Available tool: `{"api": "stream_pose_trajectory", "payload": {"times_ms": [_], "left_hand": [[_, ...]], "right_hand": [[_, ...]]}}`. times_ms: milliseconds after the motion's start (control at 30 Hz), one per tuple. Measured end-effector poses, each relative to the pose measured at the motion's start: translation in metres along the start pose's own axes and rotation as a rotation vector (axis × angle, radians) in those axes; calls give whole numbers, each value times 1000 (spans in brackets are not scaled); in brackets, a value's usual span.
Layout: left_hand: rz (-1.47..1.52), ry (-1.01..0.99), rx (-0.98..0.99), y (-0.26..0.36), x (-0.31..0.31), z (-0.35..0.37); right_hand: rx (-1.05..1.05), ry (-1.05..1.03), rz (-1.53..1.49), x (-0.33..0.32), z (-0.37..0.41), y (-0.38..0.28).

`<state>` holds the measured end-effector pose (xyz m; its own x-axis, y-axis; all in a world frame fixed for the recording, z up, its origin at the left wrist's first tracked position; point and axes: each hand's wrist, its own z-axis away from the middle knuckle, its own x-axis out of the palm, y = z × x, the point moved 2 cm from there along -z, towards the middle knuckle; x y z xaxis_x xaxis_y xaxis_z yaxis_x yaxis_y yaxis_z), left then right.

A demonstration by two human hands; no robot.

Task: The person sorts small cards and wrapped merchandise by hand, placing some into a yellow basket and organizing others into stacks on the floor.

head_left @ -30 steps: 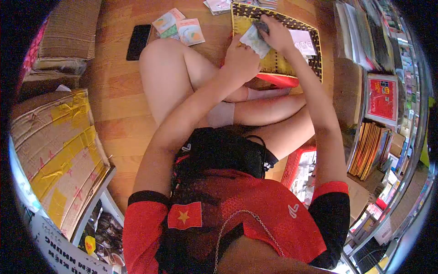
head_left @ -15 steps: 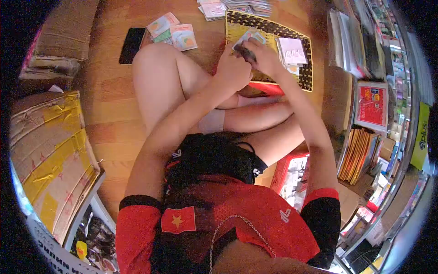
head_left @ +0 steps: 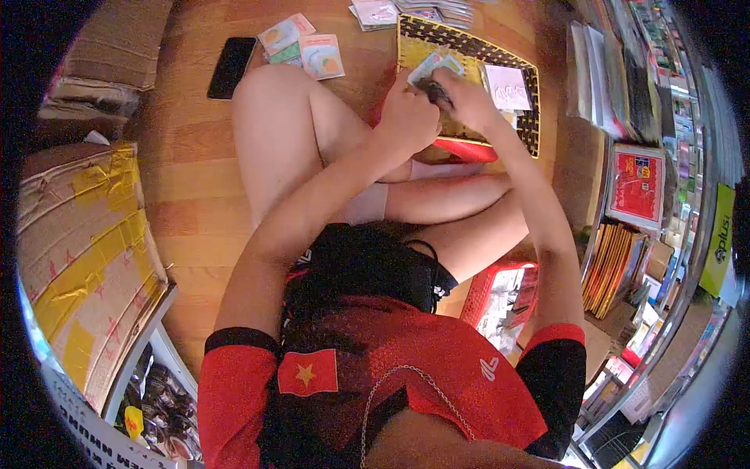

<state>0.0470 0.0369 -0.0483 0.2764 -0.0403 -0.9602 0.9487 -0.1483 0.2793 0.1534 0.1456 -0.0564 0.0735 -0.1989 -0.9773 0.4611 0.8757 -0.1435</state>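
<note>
My left hand point(head_left: 408, 116) and my right hand point(head_left: 466, 100) meet over the near side of a yellow and brown woven basket point(head_left: 535, 117). Both are closed around a dark item point(head_left: 433, 91) that is too small to make out. Just beyond my fingers are light blue-green packets point(head_left: 437, 66); whether my fingers hold them too is unclear. A white packet with pink marks point(head_left: 506, 86) lies in the basket's right part. Something red point(head_left: 466, 149) shows under the basket's near edge.
A black phone point(head_left: 232, 69) and orange-printed packets point(head_left: 321, 57) lie on the wooden floor beyond my knee. More packets point(head_left: 375, 13) sit left of the basket's far corner. Cardboard point(head_left: 86, 258) stands at left, a red basket point(head_left: 477, 295) near my thigh, shelves point(head_left: 672, 258) at right.
The view has shifted slightly. Beyond my fingers, the light packets now show as two spread pieces. Both hands remain together over the basket.
</note>
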Motion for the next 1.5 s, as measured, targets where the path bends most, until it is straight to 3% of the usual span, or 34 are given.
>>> {"api": "stream_pose_trajectory", "payload": {"times_ms": [67,167,267,300,400,567,667,700,800,833,933,1067,1100,1200,1233,1333,1367,1500], "left_hand": [[-8,146,12,-1,11,0],[-26,129,9,-1,11,-1],[-39,-11,34,-2,3,-1],[-26,-18,24,-1,2,-1],[-9,-3,1,1,3,-4],[-11,41,-8,2,3,-3],[-10,-10,1,0,4,-5],[-5,-31,-6,0,5,-6],[3,-54,-19,2,5,-6],[-3,-28,-19,2,4,-6],[-14,8,-3,1,6,-6],[-16,-31,-13,3,1,-5],[-7,-49,-14,3,-1,-6],[19,-57,-16,2,-3,-4],[27,-19,-12,1,-1,-4],[23,-2,-12,2,-2,-5],[17,-10,-15,2,-3,-6],[-5,-20,-20,1,3,-8]], "right_hand": [[54,127,18,0,-8,18],[242,263,-2,1,-22,28],[134,220,-4,10,-2,-4],[71,95,-17,9,6,-8],[-34,86,-94,8,3,13],[350,201,-92,-4,-20,27],[101,212,-145,2,0,3],[108,69,-172,1,8,-2],[-64,114,-100,7,19,19],[42,26,-117,5,13,32],[378,148,-90,-7,-4,34],[204,263,-101,8,1,6],[70,313,-26,16,7,5],[-58,-2,-237,4,20,18],[-76,47,-311,2,20,28],[174,93,-117,-15,5,37],[237,212,-123,-15,-2,34],[205,407,-155,16,-20,15]]}}
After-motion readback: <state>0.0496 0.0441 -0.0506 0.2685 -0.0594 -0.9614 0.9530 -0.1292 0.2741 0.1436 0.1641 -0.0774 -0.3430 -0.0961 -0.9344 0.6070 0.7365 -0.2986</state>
